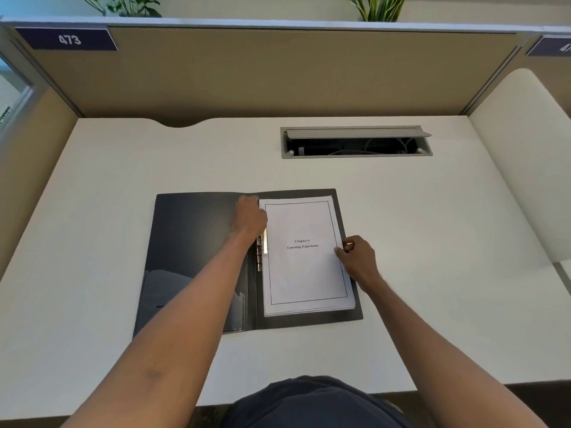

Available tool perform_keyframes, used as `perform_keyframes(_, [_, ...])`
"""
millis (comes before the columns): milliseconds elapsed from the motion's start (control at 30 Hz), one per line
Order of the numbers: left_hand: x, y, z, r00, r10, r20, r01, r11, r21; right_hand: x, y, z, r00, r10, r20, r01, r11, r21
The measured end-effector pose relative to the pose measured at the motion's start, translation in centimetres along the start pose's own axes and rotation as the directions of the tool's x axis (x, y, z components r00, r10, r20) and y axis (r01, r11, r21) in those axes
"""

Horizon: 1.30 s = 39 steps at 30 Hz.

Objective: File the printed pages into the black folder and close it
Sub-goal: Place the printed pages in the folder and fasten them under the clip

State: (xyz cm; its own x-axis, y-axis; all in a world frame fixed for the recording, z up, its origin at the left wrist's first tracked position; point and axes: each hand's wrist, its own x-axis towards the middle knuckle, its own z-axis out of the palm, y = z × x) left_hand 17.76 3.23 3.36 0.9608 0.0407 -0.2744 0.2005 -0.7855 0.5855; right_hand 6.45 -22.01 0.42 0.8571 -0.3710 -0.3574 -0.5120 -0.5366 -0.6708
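The black folder [191,242] lies open and flat in the middle of the white desk. A stack of printed pages [304,273], its top sheet reading "Chapter 6 Learning Experience", rests on the folder's right half. A metal clip [261,253] runs along the spine at the stack's left edge. My left hand [248,216] lies over the upper part of the clip, fingers curled down by the stack's top left corner. My right hand [357,257] pinches the stack's right edge between thumb and fingers.
A grey cable hatch [355,142] stands open in the desk, behind and right of the folder. Tan partition walls [262,72] close in the desk at the back and both sides. A label reading 473 [69,39] sits at the upper left.
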Motion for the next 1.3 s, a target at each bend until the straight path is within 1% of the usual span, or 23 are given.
perform_keyframes(133, [2.0,0.1,0.0,1.0,-0.019,0.021,0.02,1.0,-0.015,0.1,-0.1,-0.4,1.0,0.008,-0.023,-0.008,1.0,0.003])
perform_keyframes(233, [3.2,0.0,0.3,0.999,0.012,0.041,-0.011,0.999,-0.037,0.0,-0.2,-0.5,0.999,0.003,-0.033,-0.003,1.0,-0.012])
perform_keyframes(333, [3.6,0.0,0.5,0.997,0.007,0.073,-0.002,0.998,-0.065,-0.1,-0.4,-0.4,0.999,-0.008,-0.036,0.007,0.999,-0.043])
perform_keyframes(467, [3.8,-0.3,0.9,0.996,0.038,0.079,-0.031,0.996,-0.085,-0.3,-0.5,-0.2,0.999,0.007,-0.034,-0.009,0.999,-0.052])
perform_keyframes(633, [3.8,-0.6,1.1,0.992,0.11,0.058,-0.11,0.994,0.01,-0.7,-0.5,0.2,1.0,0.018,-0.018,-0.019,0.999,-0.049])
perform_keyframes(733, [3.8,-0.5,1.0,0.988,0.135,0.071,-0.139,0.989,0.048,-1.1,-0.7,-0.2,1.0,0.023,-0.003,-0.023,0.999,-0.041])
perform_keyframes(800, [3.7,-0.2,0.8,0.983,0.172,0.06,-0.176,0.982,0.074,-2.0,-0.9,-0.6,0.998,0.017,-0.053,-0.017,1.0,-0.006])
perform_keyframes(833, [3.6,0.0,0.7,0.979,0.196,0.049,-0.2,0.974,0.107,-2.9,-1.1,-0.7,0.994,0.031,-0.101,-0.027,0.999,0.045])
perform_keyframes(867, [3.6,0.2,0.7,0.974,0.225,0.04,-0.228,0.962,0.147,-4.1,-1.3,-0.8,0.987,0.073,-0.14,-0.053,0.989,0.136])
perform_keyframes(900, [3.6,0.5,0.8,0.966,0.255,0.038,-0.257,0.949,0.184,-5.3,-1.4,-0.6,0.979,0.142,-0.147,-0.099,0.96,0.263])
perform_keyframes(933, [3.6,0.8,1.0,0.96,0.277,0.048,-0.281,0.935,0.216,-6.7,-1.5,-0.2,0.967,0.239,-0.091,-0.182,0.895,0.408])
perform_keyframes(967, [3.7,1.1,1.1,0.953,0.297,0.068,-0.304,0.92,0.248,-8.1,-1.4,0.3,0.944,0.33,0.017,-0.285,0.787,0.547])
perform_keyframes(1000, [3.8,1.5,1.3,0.944,0.315,0.096,-0.329,0.902,0.279,-9.5,-1.5,0.8,0.901,0.407,0.153,-0.402,0.645,0.65])
perform_keyframes(1033, [3.9,1.8,1.6,0.935,0.332,0.127,-0.356,0.882,0.309,-10.8,-1.4,1.2,0.838,0.472,0.275,-0.511,0.501,0.698])
perform_keyframes(1067, [4.1,2.2,1.8,0.924,0.349,0.155,-0.381,0.861,0.336,-11.8,-1.2,1.7,0.764,0.53,0.367,-0.602,0.383,0.7])
perform_keyframes(1100, [4.2,2.5,2.0,0.915,0.362,0.178,-0.403,0.841,0.36,-12.7,-0.9,2.2,0.699,0.575,0.425,-0.666,0.308,0.68])
perform_keyframes(1133, [4.4,2.9,2.2,0.908,0.369,0.198,-0.418,0.826,0.378,-13.3,-0.7,2.6,0.65,0.603,0.462,-0.708,0.26,0.657])
perform_keyframes(1167, [4.6,3.2,2.4,0.904,0.368,0.216,-0.426,0.816,0.391,-13.7,-0.5,3.1,0.618,0.621,0.483,-0.732,0.229,0.642])
perform_keyframes(1200, [4.8,3.4,2.5,0.903,0.36,0.235,-0.428,0.809,0.403,-13.9,-0.4,3.4,0.6,0.626,0.498,-0.741,0.201,0.641])
perform_keyframes(1300, [5.3,3.9,2.7,0.9,0.333,0.281,-0.428,0.796,0.427,-14.1,-0.5,3.9,0.588,0.616,0.524,-0.733,0.131,0.668])
